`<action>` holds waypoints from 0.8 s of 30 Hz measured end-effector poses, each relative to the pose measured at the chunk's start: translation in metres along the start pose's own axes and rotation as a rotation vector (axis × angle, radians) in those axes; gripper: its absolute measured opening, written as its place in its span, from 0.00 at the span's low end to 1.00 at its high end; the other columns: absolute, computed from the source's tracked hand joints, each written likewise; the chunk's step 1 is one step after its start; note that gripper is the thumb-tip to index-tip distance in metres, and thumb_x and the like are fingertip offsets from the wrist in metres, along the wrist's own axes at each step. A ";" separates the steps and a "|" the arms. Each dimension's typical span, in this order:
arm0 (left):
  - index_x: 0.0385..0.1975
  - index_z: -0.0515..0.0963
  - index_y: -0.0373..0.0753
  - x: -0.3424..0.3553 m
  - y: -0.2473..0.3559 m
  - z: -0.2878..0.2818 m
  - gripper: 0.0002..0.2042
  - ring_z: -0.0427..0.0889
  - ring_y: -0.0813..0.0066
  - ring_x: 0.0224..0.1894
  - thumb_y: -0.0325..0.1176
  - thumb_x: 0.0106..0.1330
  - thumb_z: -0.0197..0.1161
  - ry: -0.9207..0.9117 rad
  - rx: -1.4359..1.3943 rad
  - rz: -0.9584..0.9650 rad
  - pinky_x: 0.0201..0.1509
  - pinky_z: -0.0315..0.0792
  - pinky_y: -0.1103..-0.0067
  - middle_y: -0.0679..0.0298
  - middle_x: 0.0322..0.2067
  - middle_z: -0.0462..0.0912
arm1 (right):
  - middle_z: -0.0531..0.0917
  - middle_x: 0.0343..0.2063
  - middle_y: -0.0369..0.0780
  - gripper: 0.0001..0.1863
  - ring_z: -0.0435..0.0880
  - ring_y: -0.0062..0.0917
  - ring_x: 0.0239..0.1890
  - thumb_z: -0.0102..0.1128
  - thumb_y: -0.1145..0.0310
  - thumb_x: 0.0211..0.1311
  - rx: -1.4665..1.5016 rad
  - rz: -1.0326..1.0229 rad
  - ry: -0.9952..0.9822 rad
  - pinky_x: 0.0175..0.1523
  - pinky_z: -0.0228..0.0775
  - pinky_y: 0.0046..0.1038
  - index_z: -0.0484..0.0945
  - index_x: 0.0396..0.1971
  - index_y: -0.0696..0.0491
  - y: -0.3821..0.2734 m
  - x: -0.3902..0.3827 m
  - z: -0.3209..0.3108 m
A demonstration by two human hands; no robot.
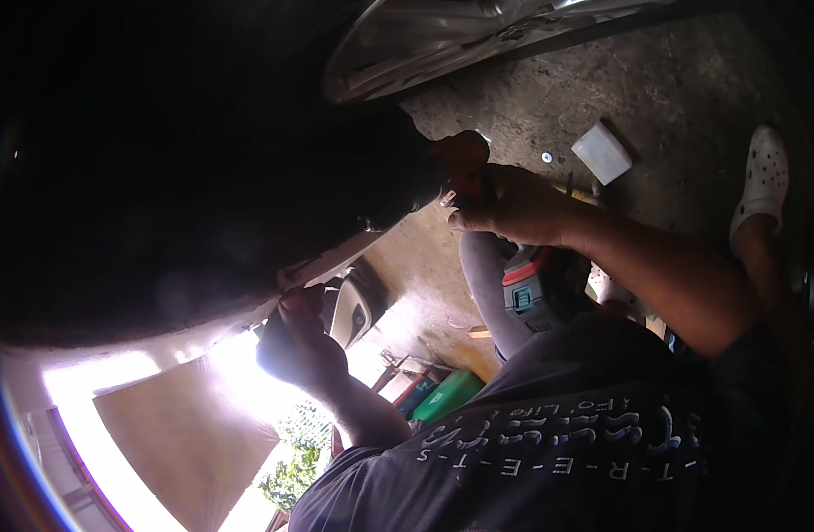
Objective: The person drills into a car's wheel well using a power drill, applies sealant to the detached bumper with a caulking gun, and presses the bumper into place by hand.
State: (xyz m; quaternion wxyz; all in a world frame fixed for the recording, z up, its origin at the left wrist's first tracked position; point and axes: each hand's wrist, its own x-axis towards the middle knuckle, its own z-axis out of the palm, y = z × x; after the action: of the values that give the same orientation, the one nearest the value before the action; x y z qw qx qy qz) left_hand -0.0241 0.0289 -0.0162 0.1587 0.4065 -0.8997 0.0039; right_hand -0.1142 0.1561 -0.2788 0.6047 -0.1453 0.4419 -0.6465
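Observation:
My right hand [522, 206] is wrapped round the grip of a cordless power driver [524, 285]. Its red head points toward the edge of a large dark panel [203, 222], and its battery hangs below my wrist. Whether its tip touches the panel is lost in shadow. Farther left along the same edge, my left hand [311, 341] is raised with its fingertips closed on the panel's pale lower rim. Strong backlight washes out part of that hand, so any small piece between the fingers cannot be made out.
A wheel [442, 44] stands at the top. On the concrete floor lie a whitish box [602, 152] and a small round white piece [547, 157]. A foot in a white clog [761, 177] is at the right. Beyond my left arm sits a green container [449, 395].

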 end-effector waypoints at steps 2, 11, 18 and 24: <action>0.39 0.91 0.29 0.000 -0.002 0.000 0.21 0.91 0.74 0.26 0.44 0.81 0.64 -0.004 -0.001 0.009 0.29 0.81 0.81 0.56 0.25 0.92 | 0.90 0.51 0.43 0.29 0.87 0.30 0.57 0.76 0.51 0.65 0.000 -0.008 0.002 0.65 0.75 0.35 0.83 0.60 0.53 -0.004 -0.002 0.001; 0.31 0.90 0.30 -0.001 -0.005 -0.003 0.26 0.79 0.82 0.20 0.50 0.81 0.62 0.003 0.066 0.137 0.25 0.68 0.81 0.63 0.19 0.86 | 0.89 0.51 0.44 0.31 0.87 0.31 0.57 0.78 0.51 0.64 0.002 -0.009 -0.024 0.66 0.74 0.34 0.83 0.60 0.54 -0.005 0.002 0.004; 0.30 0.90 0.31 -0.002 -0.004 0.006 0.28 0.74 0.84 0.18 0.52 0.81 0.62 0.060 0.031 0.116 0.25 0.64 0.81 0.66 0.15 0.81 | 0.89 0.50 0.43 0.29 0.87 0.29 0.55 0.79 0.55 0.64 0.039 0.021 -0.028 0.65 0.75 0.33 0.83 0.60 0.54 -0.002 0.004 0.009; 0.31 0.91 0.30 -0.002 -0.003 0.008 0.27 0.74 0.85 0.18 0.52 0.81 0.63 0.077 0.042 0.120 0.25 0.63 0.81 0.65 0.16 0.82 | 0.89 0.50 0.43 0.27 0.86 0.29 0.55 0.78 0.57 0.64 0.048 -0.021 -0.039 0.65 0.75 0.34 0.83 0.59 0.54 -0.001 0.007 0.013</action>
State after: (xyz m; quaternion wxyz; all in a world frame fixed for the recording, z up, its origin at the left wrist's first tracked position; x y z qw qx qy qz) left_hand -0.0230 0.0274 -0.0247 0.1842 0.3548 -0.9154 0.0477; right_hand -0.1074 0.1444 -0.2733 0.6095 -0.1481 0.4131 -0.6603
